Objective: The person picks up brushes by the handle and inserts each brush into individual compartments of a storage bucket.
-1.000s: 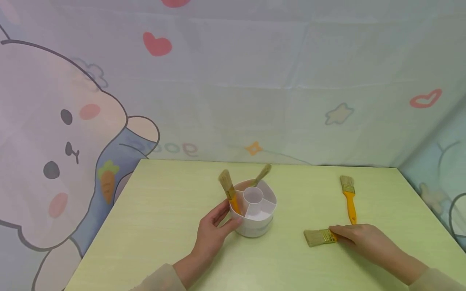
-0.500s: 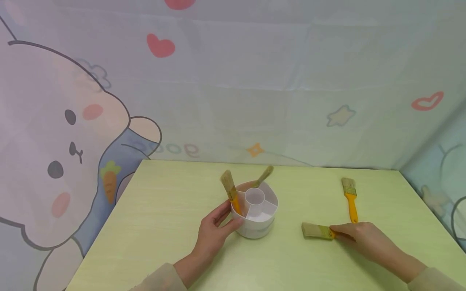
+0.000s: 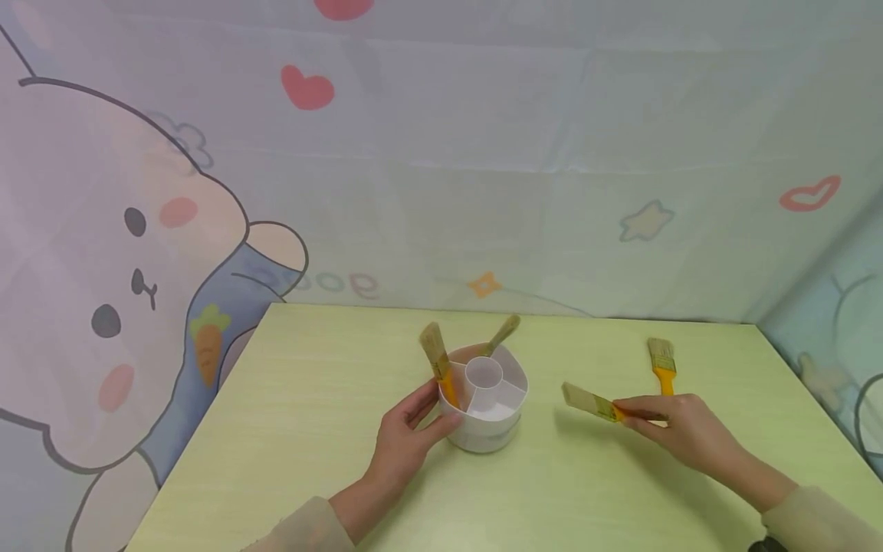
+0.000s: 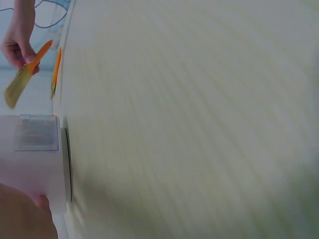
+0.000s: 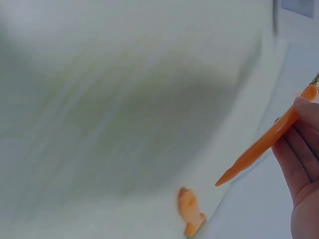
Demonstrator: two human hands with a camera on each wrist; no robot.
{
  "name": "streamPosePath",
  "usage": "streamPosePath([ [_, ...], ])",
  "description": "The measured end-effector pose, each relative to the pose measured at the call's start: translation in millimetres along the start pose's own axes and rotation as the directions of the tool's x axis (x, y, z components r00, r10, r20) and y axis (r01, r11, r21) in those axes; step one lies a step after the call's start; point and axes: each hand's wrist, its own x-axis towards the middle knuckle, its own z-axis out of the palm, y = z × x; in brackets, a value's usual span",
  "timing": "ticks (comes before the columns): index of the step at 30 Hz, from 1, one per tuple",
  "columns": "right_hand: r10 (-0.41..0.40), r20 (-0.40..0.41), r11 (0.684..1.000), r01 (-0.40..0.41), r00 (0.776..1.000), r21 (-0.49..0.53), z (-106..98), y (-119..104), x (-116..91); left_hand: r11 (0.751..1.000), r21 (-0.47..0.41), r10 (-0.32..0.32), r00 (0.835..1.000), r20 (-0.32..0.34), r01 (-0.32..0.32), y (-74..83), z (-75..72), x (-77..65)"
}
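On the table, a white round organizer [image 3: 479, 438] with several compartments stands upright. My left hand [image 3: 403, 448] grips its near left side, thumb in front. One paintbrush [image 3: 434, 349] leans in the left compartment, bristles up; another paintbrush [image 3: 505, 331] sticks out at the back. To the right, my right hand [image 3: 697, 433] pinches a third paintbrush [image 3: 582, 399] by its orange handle [image 5: 264, 144], bristles pointing left toward the organizer. This brush is held above the table, its shadow below. In the left wrist view the organizer wall [image 4: 35, 174] is close.
A further paintbrush [image 3: 662, 360] lies on the table at the right, its handle end partly hidden behind my right hand. Behind the pale yellow-green table [image 3: 331, 353] hangs a printed cloth [image 3: 483, 115]. A dark cable [image 3: 858, 414] loops at the far right.
My right hand has lifted the paintbrush off the table and moved it slightly up and left, tilting the bristles upward. My left hand stays on the organizer.
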Motion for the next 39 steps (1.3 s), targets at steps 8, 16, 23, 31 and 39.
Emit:
streamPosePath([
  [8,0.097,-0.048,0.985,-0.089,0.994,0.148,-7,-27,29,1.000,-0.002,0.000,1.000,0.002,0.000,-0.4,-0.2,-0.2],
  [16,0.241,0.020,0.867,-0.225,0.970,0.445,-8,-63,61,1.000,0.008,0.009,1.000,0.010,-0.009,0.4,-0.7,-0.2],
  [23,0.240,0.025,0.784,-0.209,0.970,0.584,-4,-91,93,1.000,0.006,0.004,1.000,0.022,-0.005,0.8,-0.8,-0.2],
  [31,0.204,-0.002,0.700,-0.144,0.979,0.700,7,-117,128,1.000,-0.012,-0.017,1.000,0.018,0.017,-0.6,-0.7,0.3],
  [39,0.212,-0.016,0.604,-0.118,0.977,0.789,22,-134,154,1.000,-0.007,-0.022,0.999,0.025,0.022,0.5,-2.0,0.5],
])
